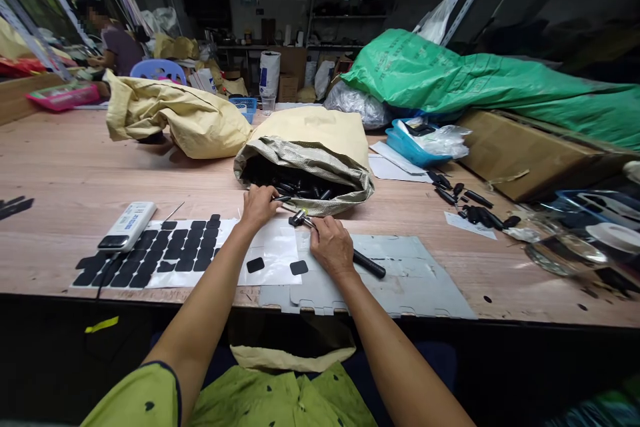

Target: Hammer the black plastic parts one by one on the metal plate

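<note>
My right hand is closed around a small hammer with a black grip. Its shiny metal head has a dark face and points left, just in front of the bag. At the bag's mouth, my left hand pinches a slim black piece, partly hidden by the fingers. The cream woven bag lies on its side, its opening toward me, with many black elongated parts inside. Below my hands, two black rounded-square pads lie on white backing sheets and the grey board.
Rows of black pads and a white device with a cable are on the left. Black parts, a blue basket and a cardboard box sit right. A second cream bag lies behind; a person sits far left.
</note>
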Demonstrator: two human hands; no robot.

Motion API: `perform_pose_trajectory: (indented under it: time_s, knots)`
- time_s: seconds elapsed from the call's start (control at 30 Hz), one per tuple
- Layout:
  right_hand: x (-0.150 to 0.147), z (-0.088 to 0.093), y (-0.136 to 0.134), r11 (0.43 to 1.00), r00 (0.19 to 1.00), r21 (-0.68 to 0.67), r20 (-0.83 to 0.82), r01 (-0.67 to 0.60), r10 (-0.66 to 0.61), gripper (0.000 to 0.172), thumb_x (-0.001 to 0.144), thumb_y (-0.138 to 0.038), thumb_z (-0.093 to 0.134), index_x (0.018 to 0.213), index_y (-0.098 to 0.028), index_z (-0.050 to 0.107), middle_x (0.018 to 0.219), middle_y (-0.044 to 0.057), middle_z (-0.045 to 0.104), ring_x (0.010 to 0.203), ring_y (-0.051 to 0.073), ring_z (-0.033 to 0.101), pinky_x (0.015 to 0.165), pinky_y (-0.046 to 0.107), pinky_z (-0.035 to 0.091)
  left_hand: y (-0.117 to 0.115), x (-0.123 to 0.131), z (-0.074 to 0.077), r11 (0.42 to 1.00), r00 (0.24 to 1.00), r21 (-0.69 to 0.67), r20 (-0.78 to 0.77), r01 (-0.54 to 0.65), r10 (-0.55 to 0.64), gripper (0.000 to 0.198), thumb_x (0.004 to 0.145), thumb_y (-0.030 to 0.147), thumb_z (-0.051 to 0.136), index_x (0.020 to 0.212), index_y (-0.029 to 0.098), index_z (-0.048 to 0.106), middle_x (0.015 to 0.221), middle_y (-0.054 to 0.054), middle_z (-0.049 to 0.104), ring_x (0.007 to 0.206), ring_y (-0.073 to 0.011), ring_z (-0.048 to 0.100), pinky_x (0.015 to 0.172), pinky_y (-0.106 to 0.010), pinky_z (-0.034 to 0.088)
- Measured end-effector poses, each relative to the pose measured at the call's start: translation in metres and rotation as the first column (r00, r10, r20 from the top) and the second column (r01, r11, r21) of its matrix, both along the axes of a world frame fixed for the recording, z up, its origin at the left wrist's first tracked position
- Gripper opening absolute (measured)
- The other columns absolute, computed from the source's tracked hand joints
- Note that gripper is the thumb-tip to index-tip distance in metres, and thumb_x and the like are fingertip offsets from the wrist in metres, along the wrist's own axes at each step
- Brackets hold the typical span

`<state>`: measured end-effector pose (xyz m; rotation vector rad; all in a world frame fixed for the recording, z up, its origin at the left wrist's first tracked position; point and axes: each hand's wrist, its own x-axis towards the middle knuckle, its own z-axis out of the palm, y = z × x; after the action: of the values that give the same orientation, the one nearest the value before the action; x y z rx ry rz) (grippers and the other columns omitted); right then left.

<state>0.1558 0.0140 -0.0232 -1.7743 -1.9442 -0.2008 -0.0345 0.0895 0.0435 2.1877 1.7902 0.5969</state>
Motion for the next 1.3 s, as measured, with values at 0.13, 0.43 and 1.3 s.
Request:
perform_pose_trajectory:
  time_s: [0.13,0.43,1.3]
  knots:
    - [0.0,0.0,0.0,1.0,1.0,0.002,-0.001,-0.001,0.001,0.024,0.088,-0.022,0.053,0.107,-0.019,0.068,0.094,0.006,0.06,0.087,0.02,0.047,0.074,0.03,0.031,-0.057,-0.033,-0.003,0.988,0.974,-0.12,0.215,0.097,-0.069,0.013,0.085,0.032,0.068,0.093,0.023,0.074,0.096,-0.004,0.071,0.103,-0.0275,0.054,0.086,-0.039,0.04]
    - [0.003,-0.003,0.002,1.0,1.0,-0.013,-0.015,-0.017,0.017,0.027,0.09,-0.021,0.053,0.111,-0.02,0.069,0.096,0.006,0.063,0.088,0.02,0.051,0.075,0.03,0.034,-0.115,-0.046,-0.036,0.984,0.968,-0.073,0.206,0.163,-0.145,0.017,0.082,0.031,0.07,0.097,0.023,0.073,0.089,-0.003,0.066,0.092,-0.0242,0.053,0.085,-0.039,0.04]
    - [-0.042,0.022,-0.088,0.916,0.859,0.056,-0.327,-0.398,0.393,0.032,0.098,-0.021,0.042,0.123,-0.02,0.063,0.092,0.006,0.067,0.086,0.017,0.063,0.075,0.028,0.051,-0.112,-0.045,-0.038,0.986,0.964,-0.09,0.238,0.143,-0.118,0.009,0.078,0.027,0.074,0.086,0.022,0.075,0.081,-0.002,0.065,0.088,-0.0216,0.051,0.081,-0.035,0.04]
